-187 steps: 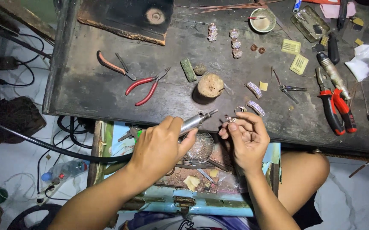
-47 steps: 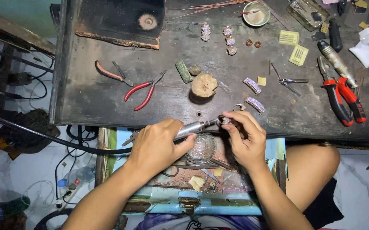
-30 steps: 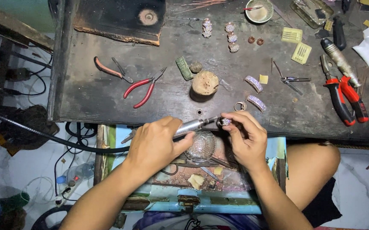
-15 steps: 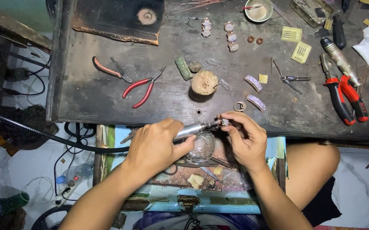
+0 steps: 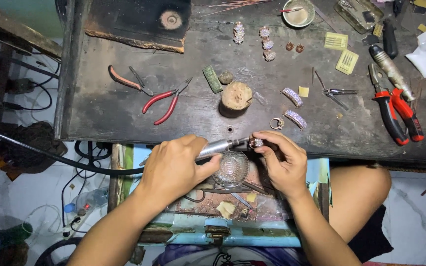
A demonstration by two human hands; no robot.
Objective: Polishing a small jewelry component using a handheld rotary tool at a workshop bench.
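Note:
My left hand (image 5: 176, 165) grips a silver rotary handpiece (image 5: 219, 147) whose black cable (image 5: 50, 156) runs off to the left. Its tip touches a small jewelled ring (image 5: 257, 143) pinched between the fingers of my right hand (image 5: 282, 162). Both hands hover at the front edge of the dark workbench (image 5: 104, 108), above an open drawer (image 5: 232, 231). A small clear glass dish (image 5: 231, 169) sits just under the handpiece.
On the bench lie red-handled pliers (image 5: 166, 101), orange-handled pliers (image 5: 126, 81), a wooden stump (image 5: 236, 96), two curved jewelled bands (image 5: 294, 106), a ring (image 5: 276, 123), tweezers (image 5: 336, 92), red cutters (image 5: 397, 113), several jewelled beads (image 5: 264, 42) and a small bowl (image 5: 298, 12).
Both hands hold nearly the same position; the handpiece tip stays against the ring. Six seconds ago the hands were slightly further apart, the tip away from the ring.

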